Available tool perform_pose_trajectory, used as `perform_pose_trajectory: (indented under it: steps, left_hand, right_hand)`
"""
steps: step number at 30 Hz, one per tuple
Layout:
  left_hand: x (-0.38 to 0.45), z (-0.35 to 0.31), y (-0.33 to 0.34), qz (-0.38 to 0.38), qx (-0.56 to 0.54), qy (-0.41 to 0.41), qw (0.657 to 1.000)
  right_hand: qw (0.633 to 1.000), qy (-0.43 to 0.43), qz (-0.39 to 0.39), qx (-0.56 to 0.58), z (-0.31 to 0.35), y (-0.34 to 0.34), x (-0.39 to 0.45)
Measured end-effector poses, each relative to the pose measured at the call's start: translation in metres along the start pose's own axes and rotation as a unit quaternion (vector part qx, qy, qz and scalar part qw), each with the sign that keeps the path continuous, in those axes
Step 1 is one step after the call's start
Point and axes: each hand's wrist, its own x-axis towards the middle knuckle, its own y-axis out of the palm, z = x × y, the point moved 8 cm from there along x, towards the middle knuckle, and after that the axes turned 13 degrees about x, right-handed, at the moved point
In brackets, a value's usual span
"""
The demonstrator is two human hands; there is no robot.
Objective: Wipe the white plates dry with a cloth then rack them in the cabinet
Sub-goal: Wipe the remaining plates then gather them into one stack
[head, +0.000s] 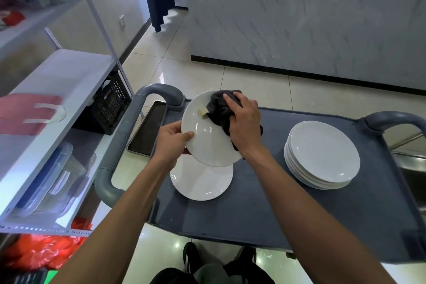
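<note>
My left hand [173, 139] grips the left rim of a white plate [207, 145], held tilted above the grey cart [242, 214]. My right hand [243, 120] presses a dark grey cloth [220, 108] with a pale tag against the plate's upper right face. Directly below the held plate, a second white plate [200, 183] lies flat on the cart. A stack of several white plates [322, 154] stands on the cart's right side.
A white metal shelf unit [60, 90] stands at the left, with a red bag, a clear lidded box and a black crate [108, 108]. A metal tray [147, 129] lies beside the cart's left handle. A marble-look counter front runs across the back. Orange plastic lies on the floor at lower left.
</note>
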Motion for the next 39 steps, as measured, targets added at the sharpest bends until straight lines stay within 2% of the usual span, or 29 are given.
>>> perform_pose_trajectory:
  steps: [5, 10, 20, 25, 33, 39]
  left_hand:
    - [-0.002, 0.0, 0.01, 0.006, -0.004, 0.001, 1.0]
    - [0.002, -0.004, 0.006, -0.021, -0.032, 0.012, 0.999]
    - [0.006, -0.011, -0.009, -0.08, -0.1, 0.009, 0.992]
    - [0.007, -0.01, -0.008, -0.098, -0.106, 0.012, 0.989]
    - [0.008, -0.014, 0.005, -0.078, -0.098, 0.018, 0.992]
    - [0.008, -0.01, 0.001, -0.071, -0.113, 0.005, 0.991]
  right_hand:
    - [0.999, -0.032, 0.027, 0.021, 0.021, 0.014, -0.003]
    - [0.998, -0.027, 0.048, 0.04, 0.022, 0.021, -0.013]
    - [0.997, -0.01, 0.041, 0.062, 0.008, 0.021, -0.051]
    - [0.997, -0.037, 0.04, 0.048, 0.009, 0.022, -0.071]
    - [0.995, -0.05, 0.068, 0.053, 0.034, 0.033, -0.08]
    - [0.996, -0.059, 0.062, 0.018, 0.021, 0.025, -0.077]
